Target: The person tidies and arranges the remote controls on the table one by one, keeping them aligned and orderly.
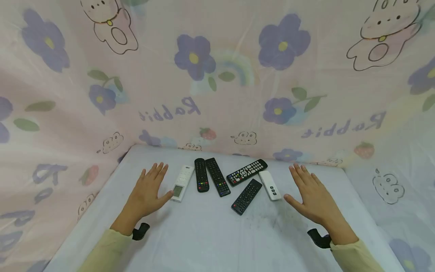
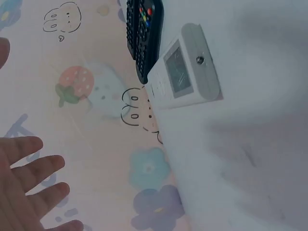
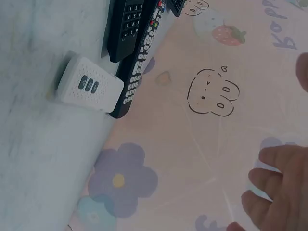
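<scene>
Plainly, both hands hover above the table (image 1: pixel 197 241) with palms turned down, and neither grip is clenched. The left hand (image 1: pixel 145 194) has its grip released, fingers stretched forward and thumb out to the side. Nearest to it lies a white remote with a grey screen (image 1: pixel 182 183), whose lower corner meets the thumb tip in the head view, though the left wrist view shows a clear gap between them. Likewise, the right hand (image 1: pixel 314 200) has its grip released, fingers straight and thumb spread toward a small white remote with three dark buttons (image 1: pixel 270 185), which it does not touch. Between the hands, toward the far edge, rest four black remotes: a rounded one (image 1: pixel 201 175) just beside the white remote, a long one (image 1: pixel 218 176) slanting away from it, one with pale buttons (image 1: pixel 246 172) lying diagonally, and another (image 1: pixel 246 197) closer to the wearer, also diagonal. The small white remote's upper end sits right by the pale-buttoned one; whether they touch, I cannot tell. Pale yellow sleeves (image 1: pixel 105 251) cover the forearms, a black band (image 1: pixel 141 231) shows beside each wrist, and a pink cloth (image 1: pixel 238 98) with purple flowers and rabbits hangs behind.
</scene>
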The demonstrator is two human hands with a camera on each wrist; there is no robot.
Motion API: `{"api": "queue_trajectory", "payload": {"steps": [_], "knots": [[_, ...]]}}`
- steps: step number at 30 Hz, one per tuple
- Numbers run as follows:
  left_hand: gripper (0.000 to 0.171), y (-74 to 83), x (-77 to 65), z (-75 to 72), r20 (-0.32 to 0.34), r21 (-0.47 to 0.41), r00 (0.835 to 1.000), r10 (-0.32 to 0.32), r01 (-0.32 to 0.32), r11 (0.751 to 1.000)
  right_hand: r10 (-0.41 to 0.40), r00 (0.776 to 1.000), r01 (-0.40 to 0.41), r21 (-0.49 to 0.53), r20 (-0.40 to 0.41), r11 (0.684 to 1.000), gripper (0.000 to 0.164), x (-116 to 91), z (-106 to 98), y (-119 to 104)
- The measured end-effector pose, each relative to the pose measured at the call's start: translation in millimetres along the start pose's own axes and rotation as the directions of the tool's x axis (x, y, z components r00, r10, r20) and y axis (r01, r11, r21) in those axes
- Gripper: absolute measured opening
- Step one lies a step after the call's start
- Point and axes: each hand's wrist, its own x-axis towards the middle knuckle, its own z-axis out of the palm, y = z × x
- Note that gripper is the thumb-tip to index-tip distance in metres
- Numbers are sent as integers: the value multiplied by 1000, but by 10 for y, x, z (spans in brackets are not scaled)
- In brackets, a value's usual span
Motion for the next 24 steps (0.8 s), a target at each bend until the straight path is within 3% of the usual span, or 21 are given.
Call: {"api": "queue_trajectory", "payload": {"steps": [5,10,16,20,24], "knots": [[80,22,-33,90,-114,-49,993,-16,10,999,-17,1000,17,64,11,998,91,140,76,-37],[75,28,-60,128,-204,-69,976,-79,66,995,-45,998,38,130,50,991,89,407,117,-174],[70,72,-135,207,-283,-184,944,-170,121,975,-180,983,167,221,39,961,78,781,164,-450],[70,143,-144,270,-287,-264,927,-242,166,950,-263,964,241,278,42,930,68,1076,221,-610],[70,228,-146,338,-233,-329,909,-345,261,908,-305,948,259,346,85,902,60,1397,330,-743]]}}
